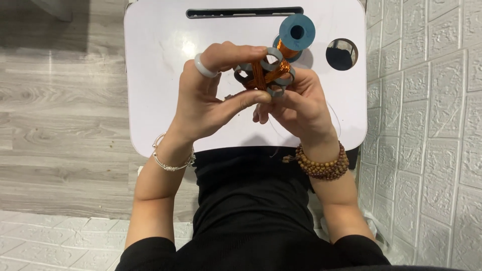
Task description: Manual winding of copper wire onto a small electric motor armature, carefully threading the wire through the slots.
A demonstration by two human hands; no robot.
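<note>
- Upper centre of frame: your left hand (211, 95) and right hand (296, 100) both pinch a cluster of grey rings (266, 73) bound with orange wire.
- It looks light, rigid; grip the ring rims, since the thin wire probably kinks.

Floor: grey wood-look planks (60, 100), left of frame.
Wall: white embossed brick-pattern panels (427, 125), right.
Furniture: small white table (160, 60), upper centre.

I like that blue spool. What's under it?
The blue spool of orange thread stands on the white table. Its lower end is partly hidden behind the grey rings held by both hands.
</note>
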